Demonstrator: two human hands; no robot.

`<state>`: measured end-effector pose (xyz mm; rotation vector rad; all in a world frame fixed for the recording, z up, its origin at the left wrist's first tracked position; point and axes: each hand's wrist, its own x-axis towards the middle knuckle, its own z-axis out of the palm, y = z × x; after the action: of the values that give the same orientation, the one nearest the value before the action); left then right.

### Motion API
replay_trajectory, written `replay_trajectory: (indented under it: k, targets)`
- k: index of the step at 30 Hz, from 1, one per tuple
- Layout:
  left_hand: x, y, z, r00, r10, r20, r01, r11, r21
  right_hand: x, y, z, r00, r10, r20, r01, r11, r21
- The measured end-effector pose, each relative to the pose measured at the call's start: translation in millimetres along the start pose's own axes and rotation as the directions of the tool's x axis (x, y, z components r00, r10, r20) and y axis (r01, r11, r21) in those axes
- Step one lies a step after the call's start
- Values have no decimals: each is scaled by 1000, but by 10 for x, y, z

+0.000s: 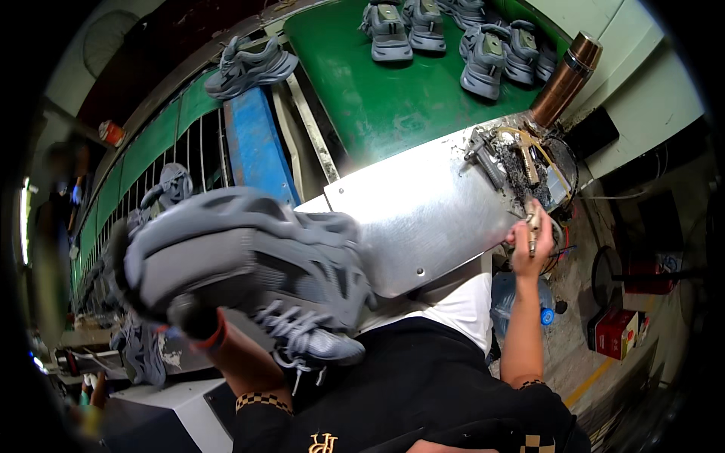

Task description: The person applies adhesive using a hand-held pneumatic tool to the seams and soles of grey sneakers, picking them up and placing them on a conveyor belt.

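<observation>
A grey sneaker (249, 257) with pale laces is raised close in front of me on the left, its sole side toward the left. My left hand (195, 315), dark as if gloved with an orange edge at the wrist, is at the sneaker's lower left and holds it; the fingers are mostly hidden. To the right, my right hand (532, 245) is closed around a small brass-coloured metal tool with a narrow nozzle-like end (533, 230). This hand is just past the right edge of a bare metal plate (423, 204).
Several grey sneakers (387, 34) stand on a green belt (355, 90); another (253, 68) sits by a blue panel (258, 140). Metal tools (487, 158) and a copper-coloured flask (568, 79) are at the plate's right end. A water jug (513, 302) and red box (613, 332) are below.
</observation>
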<state>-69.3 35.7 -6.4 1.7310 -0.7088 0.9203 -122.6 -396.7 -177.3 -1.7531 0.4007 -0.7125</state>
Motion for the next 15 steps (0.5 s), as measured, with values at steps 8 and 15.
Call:
replay_trajectory:
  k: [8,15]
  targets:
    - [249,-107,262,921,21,389,98,954,-285,-590,-893,156,878,36,478,-223,913,341]
    - [331,-169,370,920,-88,382,164,971,-173,-365,-2014,692,592,-498,633,202,853,482]
